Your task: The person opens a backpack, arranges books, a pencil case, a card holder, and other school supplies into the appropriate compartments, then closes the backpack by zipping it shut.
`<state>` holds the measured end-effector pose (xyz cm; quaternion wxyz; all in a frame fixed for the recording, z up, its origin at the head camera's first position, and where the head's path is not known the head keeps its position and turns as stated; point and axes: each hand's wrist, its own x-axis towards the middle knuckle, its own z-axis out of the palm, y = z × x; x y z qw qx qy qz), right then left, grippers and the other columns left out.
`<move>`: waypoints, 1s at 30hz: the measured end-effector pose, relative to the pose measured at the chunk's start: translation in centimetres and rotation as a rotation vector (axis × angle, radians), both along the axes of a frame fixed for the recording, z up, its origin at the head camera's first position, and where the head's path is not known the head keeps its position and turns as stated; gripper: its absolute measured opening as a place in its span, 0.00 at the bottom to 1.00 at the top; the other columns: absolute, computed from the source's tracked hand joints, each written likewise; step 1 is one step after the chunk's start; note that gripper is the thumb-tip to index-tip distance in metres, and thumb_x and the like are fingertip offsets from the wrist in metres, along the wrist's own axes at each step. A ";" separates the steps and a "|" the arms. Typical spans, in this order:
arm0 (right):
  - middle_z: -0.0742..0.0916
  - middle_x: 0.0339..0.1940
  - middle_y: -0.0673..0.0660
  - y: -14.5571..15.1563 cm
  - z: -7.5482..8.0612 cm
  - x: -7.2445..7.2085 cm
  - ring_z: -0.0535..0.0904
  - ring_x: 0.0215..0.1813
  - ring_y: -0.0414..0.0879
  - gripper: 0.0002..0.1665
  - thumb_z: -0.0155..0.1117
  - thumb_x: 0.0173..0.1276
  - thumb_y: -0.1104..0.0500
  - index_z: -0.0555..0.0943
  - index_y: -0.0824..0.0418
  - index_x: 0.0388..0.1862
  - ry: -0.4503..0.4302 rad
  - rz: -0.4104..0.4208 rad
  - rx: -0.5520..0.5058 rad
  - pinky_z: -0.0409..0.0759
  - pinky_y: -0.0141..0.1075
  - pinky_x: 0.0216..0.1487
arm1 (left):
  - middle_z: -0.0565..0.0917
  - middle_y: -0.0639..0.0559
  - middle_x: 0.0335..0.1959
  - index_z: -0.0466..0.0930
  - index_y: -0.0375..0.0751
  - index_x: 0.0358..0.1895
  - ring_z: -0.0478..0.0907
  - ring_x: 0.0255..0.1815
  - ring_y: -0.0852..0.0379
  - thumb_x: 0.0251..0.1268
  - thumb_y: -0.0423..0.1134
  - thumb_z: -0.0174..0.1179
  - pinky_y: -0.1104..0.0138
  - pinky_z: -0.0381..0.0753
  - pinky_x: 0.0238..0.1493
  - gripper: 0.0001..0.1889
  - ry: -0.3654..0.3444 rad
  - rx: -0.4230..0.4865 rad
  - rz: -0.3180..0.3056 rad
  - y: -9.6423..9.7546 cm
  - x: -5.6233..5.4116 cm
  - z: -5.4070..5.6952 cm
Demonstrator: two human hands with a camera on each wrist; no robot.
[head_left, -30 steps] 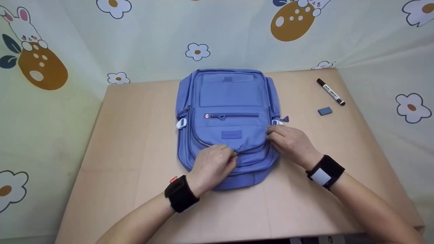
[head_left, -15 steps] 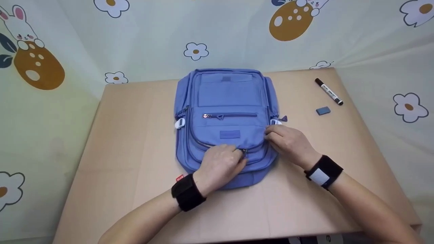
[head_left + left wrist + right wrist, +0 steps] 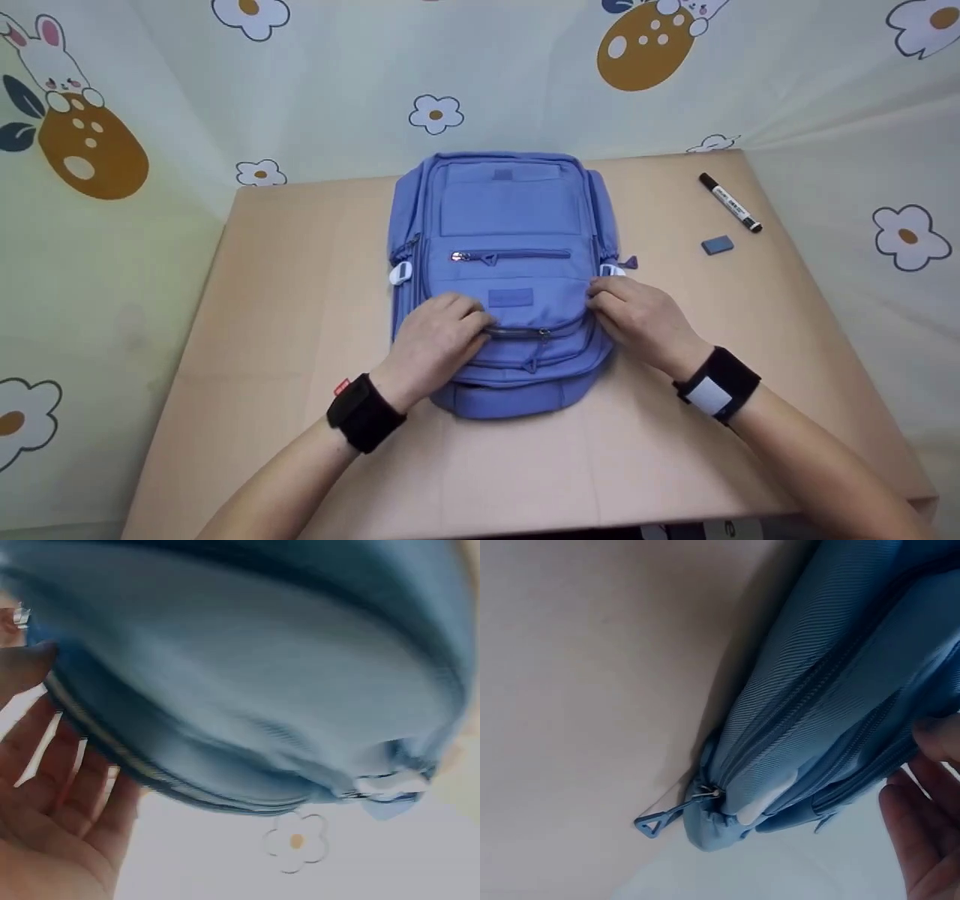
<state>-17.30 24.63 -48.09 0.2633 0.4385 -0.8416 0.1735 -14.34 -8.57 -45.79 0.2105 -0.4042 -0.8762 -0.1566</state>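
Note:
A blue backpack (image 3: 517,210) lies front side up on the table in the head view. My left hand (image 3: 439,345) pinches the edge of its front pocket, left of the zipper slider (image 3: 544,332). In the left wrist view, the thumb (image 3: 30,669) lies on the pocket's zipper edge with the fingers on its other side. The zipper's triangular pull (image 3: 530,365) hangs loose toward the bag's bottom. My right hand (image 3: 649,319) grips the pocket edge at the bag's right side, below a white buckle (image 3: 612,271). In the right wrist view, thumb and fingers meet at that edge.
A black-and-white marker (image 3: 730,202) and a small blue eraser-like block (image 3: 718,245) lie at the table's back right. Patterned cloth (image 3: 337,90) rises behind the table (image 3: 285,300) and along both sides. A second zipper pull (image 3: 656,823) sticks out from the bag's side.
My left hand drew the zipper slider to the right, then let go of its pull and moved left onto the pocket edge. The right hand has stayed in place.

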 end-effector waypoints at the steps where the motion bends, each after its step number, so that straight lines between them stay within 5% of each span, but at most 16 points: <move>1: 0.87 0.46 0.60 -0.1 0.2 0.2 0.85 0.51 0.54 0.08 0.68 0.63 0.72 0.84 0.65 0.40 -0.014 -0.011 0.002 0.85 0.44 0.50 | 0.84 0.51 0.40 0.87 0.42 0.44 0.80 0.42 0.51 0.65 0.37 0.70 0.59 0.81 0.43 0.07 0.003 0.005 -0.002 0.0 -0.1 -0.2; 9: 0.85 0.34 0.54 -2.3 1.3 2.8 0.81 0.35 0.48 0.04 0.73 0.63 0.62 0.85 0.61 0.34 -0.071 -0.067 -0.063 0.82 0.40 0.34 | 0.84 0.53 0.35 0.87 0.44 0.37 0.79 0.35 0.53 0.66 0.38 0.69 0.62 0.79 0.32 0.02 0.026 0.014 -0.002 0.1 -0.3 -0.6; 17: 0.84 0.21 0.47 -5.6 1.3 4.3 0.79 0.23 0.45 0.22 0.74 0.63 0.38 0.89 0.53 0.24 -0.152 -0.241 0.034 0.75 0.40 0.23 | 0.83 0.54 0.34 0.87 0.44 0.38 0.78 0.34 0.53 0.67 0.38 0.68 0.62 0.79 0.32 0.02 0.032 0.000 0.010 0.2 -0.3 -0.6; 24: 0.80 0.17 0.45 -6.7 1.2 4.2 0.77 0.19 0.46 0.18 0.77 0.62 0.48 0.83 0.53 0.18 -0.138 -0.288 0.047 0.72 0.43 0.20 | 0.82 0.54 0.33 0.87 0.44 0.38 0.79 0.33 0.53 0.67 0.38 0.68 0.62 0.80 0.32 0.02 0.051 0.022 0.001 0.3 -0.2 -0.8; 30: 0.76 0.20 0.44 -6.4 1.3 4.2 0.74 0.23 0.43 0.11 0.73 0.62 0.57 0.80 0.53 0.22 -0.157 -0.264 0.040 0.73 0.39 0.21 | 0.82 0.54 0.32 0.86 0.44 0.36 0.79 0.32 0.53 0.67 0.38 0.69 0.62 0.79 0.30 0.03 0.071 0.034 0.007 0.3 -0.3 -0.8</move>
